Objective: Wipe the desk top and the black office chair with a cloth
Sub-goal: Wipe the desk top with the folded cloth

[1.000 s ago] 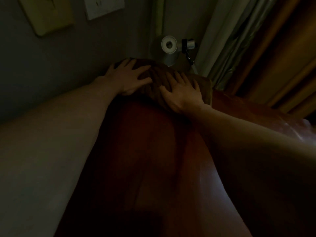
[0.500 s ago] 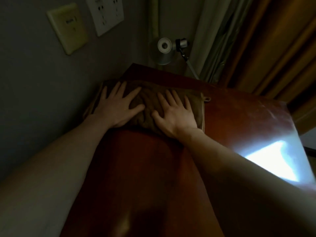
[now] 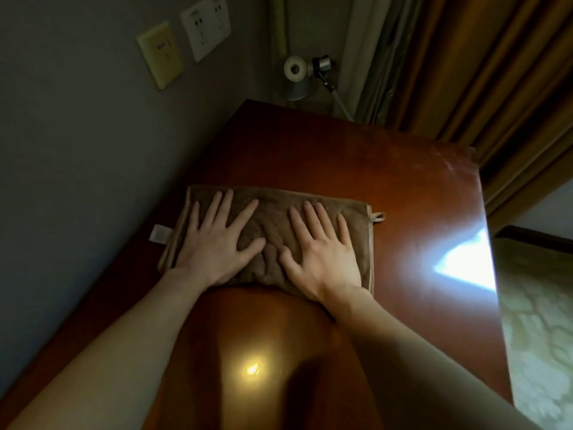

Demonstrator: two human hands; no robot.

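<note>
A folded brown cloth [image 3: 273, 212] lies flat on the glossy red-brown desk top [image 3: 356, 156], close to the wall side. My left hand [image 3: 214, 246] presses on its left half with fingers straight and spread. My right hand [image 3: 322, 252] presses on its right half the same way. A white label sticks out at the cloth's left edge and a small loop at its right corner. The black office chair is not in view.
A grey wall [image 3: 77, 150] runs along the desk's left edge, with a yellowish switch plate [image 3: 159, 54] and a white socket [image 3: 206, 24]. A small lamp [image 3: 296, 74] stands beyond the far edge. Brown curtains [image 3: 496, 72] hang at the right, patterned floor [image 3: 539, 336] below.
Both hands have drawn the cloth back from the desk's far corner toward me, staying flat on it. More of the far desk top now shows.
</note>
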